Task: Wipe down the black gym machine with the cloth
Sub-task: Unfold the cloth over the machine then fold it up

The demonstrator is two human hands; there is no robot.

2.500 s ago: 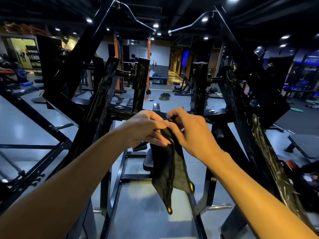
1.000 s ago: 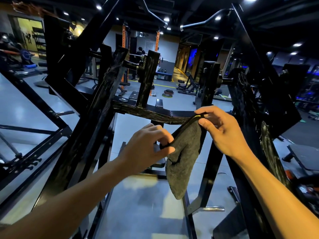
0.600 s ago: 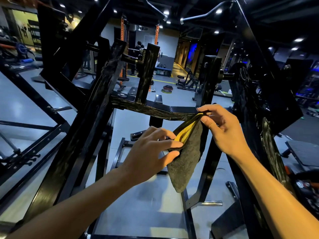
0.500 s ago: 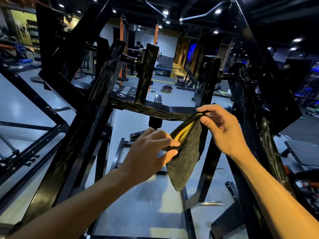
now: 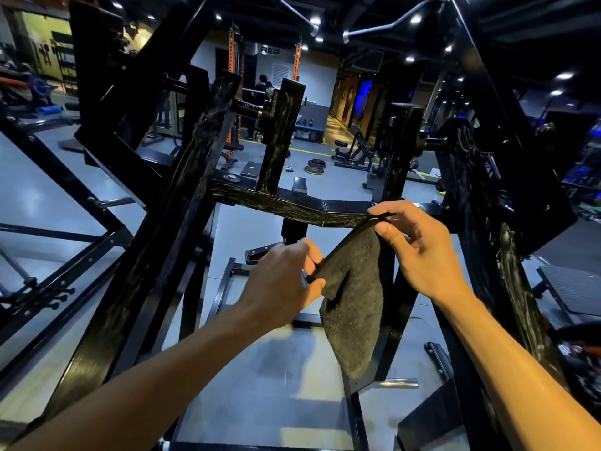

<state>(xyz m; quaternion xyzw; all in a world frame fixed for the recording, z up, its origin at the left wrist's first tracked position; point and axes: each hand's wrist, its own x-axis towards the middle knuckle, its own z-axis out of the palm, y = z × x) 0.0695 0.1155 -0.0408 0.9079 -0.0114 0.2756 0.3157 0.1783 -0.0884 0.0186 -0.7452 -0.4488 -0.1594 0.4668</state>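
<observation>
A dark grey fluffy cloth (image 5: 353, 297) hangs in front of me, stretched between both hands. My left hand (image 5: 283, 281) pinches its lower left edge. My right hand (image 5: 413, 249) pinches its upper corner, right at the crossbar (image 5: 286, 208) of the black gym machine. The machine's frame (image 5: 169, 229) rises on both sides of my arms, with two upright posts on the crossbar. The cloth hangs just below and in front of the crossbar's right part.
Grey gym floor (image 5: 273, 392) lies below the frame. Weight plates (image 5: 313, 167) and a bench (image 5: 356, 151) stand further back. People (image 5: 261, 92) stand by an orange rack at the far wall. A chrome peg (image 5: 398, 383) sticks out low on the frame.
The cloth has been unfolded and stretched flat between my hands; its yellow inner side no longer shows. Both hands stay near the crossbar.
</observation>
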